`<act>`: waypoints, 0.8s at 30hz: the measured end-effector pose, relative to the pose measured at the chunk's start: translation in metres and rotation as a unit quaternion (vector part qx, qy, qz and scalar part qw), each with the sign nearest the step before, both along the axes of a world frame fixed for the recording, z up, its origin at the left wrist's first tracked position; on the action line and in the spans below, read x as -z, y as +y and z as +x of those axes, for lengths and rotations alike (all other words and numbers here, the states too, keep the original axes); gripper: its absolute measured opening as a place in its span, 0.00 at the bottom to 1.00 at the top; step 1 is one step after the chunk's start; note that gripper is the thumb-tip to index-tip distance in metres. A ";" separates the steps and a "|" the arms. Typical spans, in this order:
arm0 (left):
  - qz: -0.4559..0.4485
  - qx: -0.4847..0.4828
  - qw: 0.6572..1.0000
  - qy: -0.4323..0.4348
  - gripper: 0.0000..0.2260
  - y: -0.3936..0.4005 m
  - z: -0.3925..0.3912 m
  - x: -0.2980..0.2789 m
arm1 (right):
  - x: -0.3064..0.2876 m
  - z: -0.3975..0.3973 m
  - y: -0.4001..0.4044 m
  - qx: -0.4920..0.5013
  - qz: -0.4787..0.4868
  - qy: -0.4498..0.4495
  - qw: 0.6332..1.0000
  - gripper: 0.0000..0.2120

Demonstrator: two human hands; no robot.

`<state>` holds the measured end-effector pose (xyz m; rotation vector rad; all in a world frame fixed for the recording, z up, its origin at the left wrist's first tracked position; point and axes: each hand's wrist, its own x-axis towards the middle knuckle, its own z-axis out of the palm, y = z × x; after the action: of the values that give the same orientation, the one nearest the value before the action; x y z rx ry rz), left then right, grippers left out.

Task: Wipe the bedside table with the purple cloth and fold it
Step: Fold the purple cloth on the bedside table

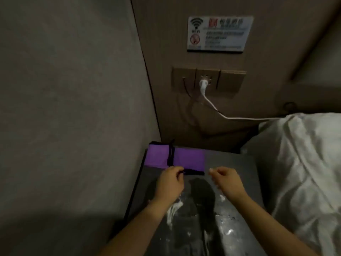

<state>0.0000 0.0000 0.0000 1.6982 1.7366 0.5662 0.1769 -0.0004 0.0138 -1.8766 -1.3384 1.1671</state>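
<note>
Purple cloth [175,158]: flat folded rectangle, black-edged, at the glossy dark bedside table's [230,163] far left corner. Left hand [168,183] pinches its near hem; right hand [226,182] loosely curled, empty.

Two bare forearms, no sleeves showing, no watch or rings; the left hand [170,183] and right hand [227,182] are gloveless, nails short.

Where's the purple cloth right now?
The purple cloth lies folded at the far left corner of the bedside table, by the wall; the left hand touches its near edge.
</note>
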 end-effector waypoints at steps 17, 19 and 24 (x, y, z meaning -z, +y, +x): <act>-0.026 0.214 0.952 0.218 0.33 0.076 0.023 0.107 | 0.123 -0.030 0.096 -0.313 0.103 -0.262 0.907 0.22; -0.027 0.220 0.950 0.218 0.33 0.075 0.020 0.110 | 0.126 -0.026 0.093 -0.318 0.130 -0.265 0.901 0.24; -0.044 0.225 0.947 0.225 0.35 0.072 0.025 0.112 | 0.140 -0.024 0.090 -0.331 0.164 -0.264 0.891 0.26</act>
<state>0.0246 0.0716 -0.1119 2.1851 1.5438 -0.1169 0.1534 0.0895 -0.1261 -1.5711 -2.4428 0.6335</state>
